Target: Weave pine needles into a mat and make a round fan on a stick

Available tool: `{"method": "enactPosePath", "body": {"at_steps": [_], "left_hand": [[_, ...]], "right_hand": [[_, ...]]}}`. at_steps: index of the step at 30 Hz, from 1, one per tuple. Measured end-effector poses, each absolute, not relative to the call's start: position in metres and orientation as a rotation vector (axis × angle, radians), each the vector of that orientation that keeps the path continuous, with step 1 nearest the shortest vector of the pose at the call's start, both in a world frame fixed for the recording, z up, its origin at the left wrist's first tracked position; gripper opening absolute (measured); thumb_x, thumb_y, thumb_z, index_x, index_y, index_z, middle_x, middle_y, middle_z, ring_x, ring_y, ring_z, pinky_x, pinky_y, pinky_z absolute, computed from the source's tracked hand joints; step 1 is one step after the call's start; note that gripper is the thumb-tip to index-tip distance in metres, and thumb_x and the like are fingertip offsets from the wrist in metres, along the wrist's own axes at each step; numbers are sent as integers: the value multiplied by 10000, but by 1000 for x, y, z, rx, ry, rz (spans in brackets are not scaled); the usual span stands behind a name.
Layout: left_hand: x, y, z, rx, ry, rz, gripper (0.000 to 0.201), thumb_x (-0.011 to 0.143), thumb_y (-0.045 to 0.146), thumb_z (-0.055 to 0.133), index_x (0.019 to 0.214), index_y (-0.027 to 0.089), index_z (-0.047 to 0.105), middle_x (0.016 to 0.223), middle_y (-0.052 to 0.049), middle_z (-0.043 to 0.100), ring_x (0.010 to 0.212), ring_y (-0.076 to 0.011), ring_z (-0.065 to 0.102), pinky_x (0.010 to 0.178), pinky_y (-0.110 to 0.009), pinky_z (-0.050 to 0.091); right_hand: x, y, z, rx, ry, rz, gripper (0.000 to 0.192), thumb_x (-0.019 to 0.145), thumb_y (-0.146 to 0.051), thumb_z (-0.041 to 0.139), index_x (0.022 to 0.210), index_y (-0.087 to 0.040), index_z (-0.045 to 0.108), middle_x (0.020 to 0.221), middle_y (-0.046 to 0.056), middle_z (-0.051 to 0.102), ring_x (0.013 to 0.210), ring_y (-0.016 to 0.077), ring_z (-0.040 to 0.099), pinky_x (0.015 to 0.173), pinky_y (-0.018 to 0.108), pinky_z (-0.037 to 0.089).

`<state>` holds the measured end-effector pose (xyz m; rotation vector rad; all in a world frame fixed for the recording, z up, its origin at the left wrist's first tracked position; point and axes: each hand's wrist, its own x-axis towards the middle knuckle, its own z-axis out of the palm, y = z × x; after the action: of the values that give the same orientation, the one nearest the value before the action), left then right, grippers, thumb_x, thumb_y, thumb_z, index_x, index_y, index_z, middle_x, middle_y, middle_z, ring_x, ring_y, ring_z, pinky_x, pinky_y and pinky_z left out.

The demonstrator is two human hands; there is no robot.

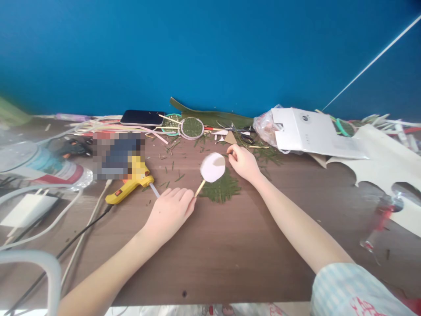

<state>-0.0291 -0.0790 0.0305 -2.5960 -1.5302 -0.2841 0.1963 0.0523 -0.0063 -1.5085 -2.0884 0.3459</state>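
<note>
My left hand (169,210) pinches the thin wooden stick of a small round white paper fan (212,167) and holds it just above the brown table (230,245). Under the fan lies a pile of green needle-like leaves (222,189). My right hand (243,162) rests on the table just right of the fan's white disc, fingers curled near its edge; whether it pinches anything is not visible. A yellow glue gun (131,184) lies left of my left hand, its nozzle pointing toward it.
At the back lie a dark phone (142,117), a round fan filled with green (191,127), a long green leaf (213,116), scissors, a white card package (312,131) and cut white sheet (384,166). Cables, a white charger (26,210) and bottles crowd the left.
</note>
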Motion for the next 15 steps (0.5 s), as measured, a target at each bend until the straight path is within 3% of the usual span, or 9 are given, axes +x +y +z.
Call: {"method": "enactPosePath", "body": {"at_steps": [5,15], "left_hand": [[-24,-83,32,-2739,-1924,-324,294,901,226,303,647,196,450,579,8,509,556,-157,494,540,-263,335],[-20,-84,19,-2762,-1484,-81,316,919,251,310,679,183,503,629,-16,587,609,-175,549,605,-297,364]], "right_hand": [[196,52,-7,-1517,-2077,342,165,748,-145,418,850,-205,534,628,10,488,674,195,484,614,286,332],[196,54,-10,-1500,-2085,318,166,756,-148,430,864,-204,542,615,4,486,654,191,479,610,284,331]]}}
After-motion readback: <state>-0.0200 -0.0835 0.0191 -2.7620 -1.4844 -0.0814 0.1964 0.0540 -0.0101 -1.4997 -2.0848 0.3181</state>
